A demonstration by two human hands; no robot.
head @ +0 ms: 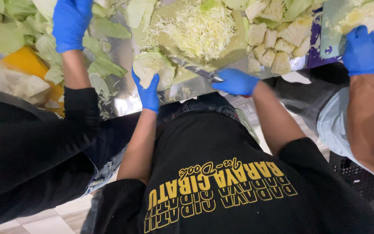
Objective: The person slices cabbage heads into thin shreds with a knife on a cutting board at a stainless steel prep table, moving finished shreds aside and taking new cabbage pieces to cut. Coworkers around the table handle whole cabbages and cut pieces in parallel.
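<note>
Nearest the camera, the person's black shirt (221, 182) with yellow lettering fills the lower part of the view, and both bare forearms reach forward to a shiny metal table (122, 102). Both hands wear blue gloves. The left hand (148, 90) has its fingers spread open and pressed against the near side of a cut cabbage piece (152, 68), which sits cut face up at the near edge of the table. The right hand (236, 81) is closed around the handle of a knife (198, 69); the blade lies low and points left toward the cabbage piece, its tip just beside it.

Just beyond the knife, a pile of shredded cabbage (200, 28) rests on a pale cutting board (234, 45). To its right lies a heap of cabbage chunks (273, 39). Loose green leaves (104, 65) are scattered over the left part of the table, near a yellow object (22, 60).

On the left, a co-worker's gloved hand (71, 21) reaches among the leaves, above a black sleeve (81, 106). On the right, another co-worker's gloved hand (362, 52) rests at the edge of a light green board (336, 26) bearing more cabbage.
</note>
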